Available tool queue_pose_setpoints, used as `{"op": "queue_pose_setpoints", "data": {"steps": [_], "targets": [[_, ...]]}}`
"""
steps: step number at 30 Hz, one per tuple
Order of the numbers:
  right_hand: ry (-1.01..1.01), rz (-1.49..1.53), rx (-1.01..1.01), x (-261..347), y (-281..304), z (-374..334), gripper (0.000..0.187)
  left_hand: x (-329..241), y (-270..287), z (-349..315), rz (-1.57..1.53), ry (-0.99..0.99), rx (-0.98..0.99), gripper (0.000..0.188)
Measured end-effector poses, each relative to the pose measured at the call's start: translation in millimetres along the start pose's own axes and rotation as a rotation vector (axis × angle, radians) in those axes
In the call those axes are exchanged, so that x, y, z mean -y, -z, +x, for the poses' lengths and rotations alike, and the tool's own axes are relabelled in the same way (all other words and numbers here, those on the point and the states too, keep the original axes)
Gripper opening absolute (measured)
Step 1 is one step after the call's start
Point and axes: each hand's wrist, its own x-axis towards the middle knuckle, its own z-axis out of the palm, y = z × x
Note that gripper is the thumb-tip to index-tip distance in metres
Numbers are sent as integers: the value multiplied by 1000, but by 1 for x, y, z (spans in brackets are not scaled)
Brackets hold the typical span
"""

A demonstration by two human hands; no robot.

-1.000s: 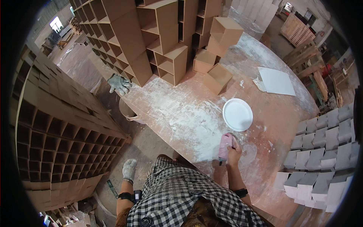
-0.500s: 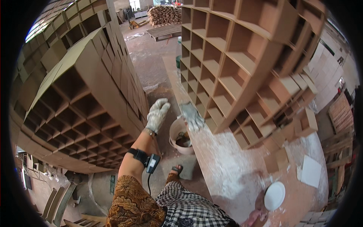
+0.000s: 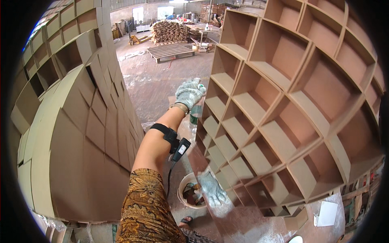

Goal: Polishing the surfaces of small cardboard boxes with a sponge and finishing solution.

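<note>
My left hand (image 3: 189, 94), in a whitish knitted glove, reaches far forward. Its fingers are closed round the upper part of a bottle (image 3: 196, 114) with a green lower part, beside the left edge of a large compartmented cardboard-coloured rack (image 3: 283, 87). The glove hides part of the bottle. A strap with a small black device sits on that forearm. A loose grey-white glove (image 3: 214, 191) lies on the worktable (image 3: 243, 220), at the rack's foot. My right hand is out of sight.
A tall stack of similar compartmented units (image 3: 81, 146) stands at the left. A pale bucket (image 3: 181, 198) with scraps is on the floor beside the table. A wooden pallet (image 3: 170, 52) and a woodpile (image 3: 169, 32) lie farther off. A white sheet (image 3: 326, 214) is at lower right.
My left hand has moved forward and right, from beside the left stack to the bottle, and closed on it. The view has tilted up, showing more of the far floor.
</note>
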Motion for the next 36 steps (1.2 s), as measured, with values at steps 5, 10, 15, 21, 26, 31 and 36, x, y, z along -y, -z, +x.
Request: {"op": "queue_pose_setpoints", "data": {"steps": [5,10,15,21,26,31,36], "targets": [[-75,-36,14,10,-14,1,30,5,-32,37,237,-54,123,41],[-113,-44,54,13,-23,1,31,21,-53,51,238,-71,167,37],[-136,-54,83,13,-27,-4,31,22,-40,31,175,-40,84,37],[-121,-52,135,7,-27,-13,33,36,15,-3,173,45,-50,44],[-75,-26,201,-1,-20,-23,34,0,92,-35,215,-199,-304,37],[137,72,371,14,-22,-27,34,-68,173,-113,228,-467,-613,28],[202,396,433,40,-16,-37,34,-127,235,-203,89,-532,-470,29]]}}
